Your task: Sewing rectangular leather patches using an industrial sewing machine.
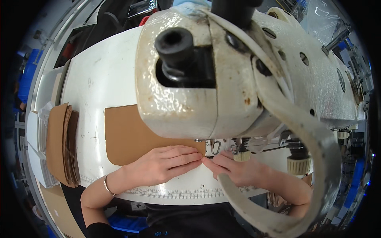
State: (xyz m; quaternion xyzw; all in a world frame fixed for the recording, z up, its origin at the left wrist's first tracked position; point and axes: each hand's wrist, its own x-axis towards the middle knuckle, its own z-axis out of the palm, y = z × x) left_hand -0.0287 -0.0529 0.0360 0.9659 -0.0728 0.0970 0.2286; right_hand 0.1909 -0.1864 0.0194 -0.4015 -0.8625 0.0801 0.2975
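Note:
A flat brown panel (131, 127) with rounded corners lies on the white work surface, partly hidden under the head of a sewing machine (178, 107). My left hand (164, 164) rests along its near edge, fingers pressed together and closed on the panel near its right end. Beside the machine's wire guides, my right hand (238, 168) has its fingers bent and closed, with a fingertip meeting my left fingertips at the panel's near right corner. Machine parts hide some of the right fingers, so what they pinch does not show.
A stack of brown panels (59, 144) stands at the left edge of the white table (99, 79), beside a pile of white pieces (37, 154). A thick pale curved arm (317, 158) loops down over my right forearm. A printed ruler scale (166, 194) runs along the table's near edge.

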